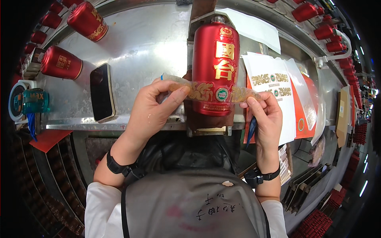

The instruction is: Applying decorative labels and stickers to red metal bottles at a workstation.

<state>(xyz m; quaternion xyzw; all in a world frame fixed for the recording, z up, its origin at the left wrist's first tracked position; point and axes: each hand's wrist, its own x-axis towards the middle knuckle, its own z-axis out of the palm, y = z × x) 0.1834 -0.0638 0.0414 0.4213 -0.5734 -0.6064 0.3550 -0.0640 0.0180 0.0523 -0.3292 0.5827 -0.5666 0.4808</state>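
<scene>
A glossy red bottle (216, 43) with gold characters lies on a brown padded rest (194, 121), its neck pointing away from me. Across its lower part stretches a see-through decal strip (206, 92) with gold scrollwork and a round green emblem. My left hand (152, 101) pinches the strip's left end between thumb and fingers. At the other end, the thumb and fingers of my right hand (266, 115) close on the strip. The strip's middle lies over the bottle; whether it is stuck down I cannot tell.
To the left, a phone (102, 93) lies on the metal bench (139, 31), with two red bottles (61, 62) beyond it. A teal container (35, 100) sits at the far left. White decal sheets (272, 103) cover the right side, near a curved white pipe (337, 56).
</scene>
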